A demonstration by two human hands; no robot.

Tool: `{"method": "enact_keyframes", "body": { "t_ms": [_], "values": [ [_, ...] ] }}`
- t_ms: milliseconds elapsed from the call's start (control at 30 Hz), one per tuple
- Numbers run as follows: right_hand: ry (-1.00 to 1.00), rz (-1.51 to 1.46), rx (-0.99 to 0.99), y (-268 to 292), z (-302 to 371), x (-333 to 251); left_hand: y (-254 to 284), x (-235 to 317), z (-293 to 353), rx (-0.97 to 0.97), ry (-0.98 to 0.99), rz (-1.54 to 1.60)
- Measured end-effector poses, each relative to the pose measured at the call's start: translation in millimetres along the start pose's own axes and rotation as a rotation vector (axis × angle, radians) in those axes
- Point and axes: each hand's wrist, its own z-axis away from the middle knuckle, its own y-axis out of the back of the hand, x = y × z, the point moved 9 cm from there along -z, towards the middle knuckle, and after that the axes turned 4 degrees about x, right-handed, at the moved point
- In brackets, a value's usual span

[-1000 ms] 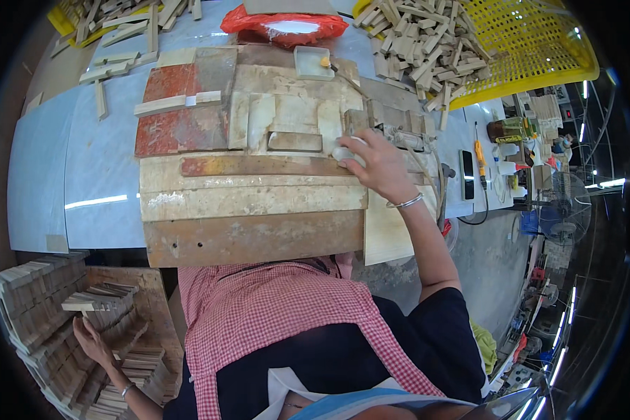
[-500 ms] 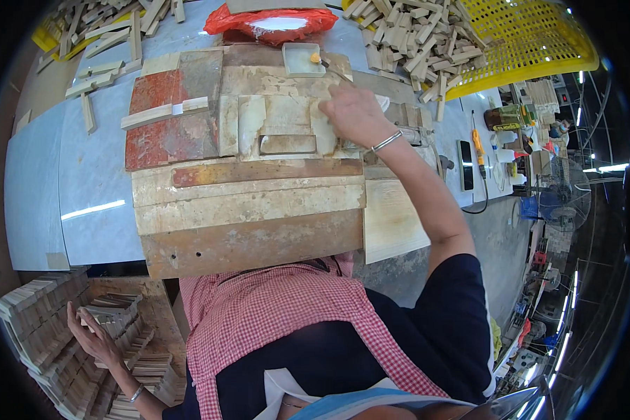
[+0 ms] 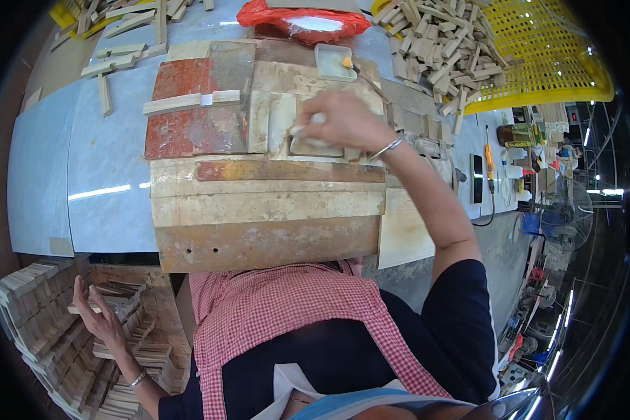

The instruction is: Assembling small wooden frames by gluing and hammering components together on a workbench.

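Observation:
My right hand (image 3: 350, 120) is closed on a crumpled white cloth (image 3: 311, 127), low over a shallow rectangular recess (image 3: 316, 149) in the worn wooden work board (image 3: 259, 206). Beyond it lies a square translucent dish (image 3: 332, 52), with a yellow-tipped brush (image 3: 348, 63) resting on its edge. Down at the left, my left hand (image 3: 99, 318) has its fingers around a short pale wooden strip (image 3: 84, 309), beside stacked wooden strips (image 3: 31, 304). Left of the recess, a joined wooden strip (image 3: 162, 106) with a small white patch lies across a red-stained board (image 3: 189, 133).
A red plastic bag (image 3: 259, 14) with white contents lies at the back. Loose wooden pieces (image 3: 448, 49) heap by a yellow basket (image 3: 553, 63) at the far right. A phone (image 3: 477, 178) and an orange-handled tool (image 3: 489, 164) with a cable lie on the right.
My right hand has left the brush area, moved nearer and left, and now has the white cloth over the recess. A pale strip now shows in my left hand. The view has shifted slightly.

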Motion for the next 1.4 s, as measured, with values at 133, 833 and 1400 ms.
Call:
{"method": "enact_keyframes", "body": {
  "t_ms": [133,833,1400],
  "values": [
    [0.055,0.057,-0.082,-29,-27,-36,-11,12,-7,-0.038,-0.008,0.017],
    [-0.666,0.108,0.708,-26,296,162,-120,81,-136,-0.026,-0.122,0.407],
    [-0.237,0.240,0.656,81,80,108,-261,118,-328,-0.042,-0.631,-0.357]
  ]
}}
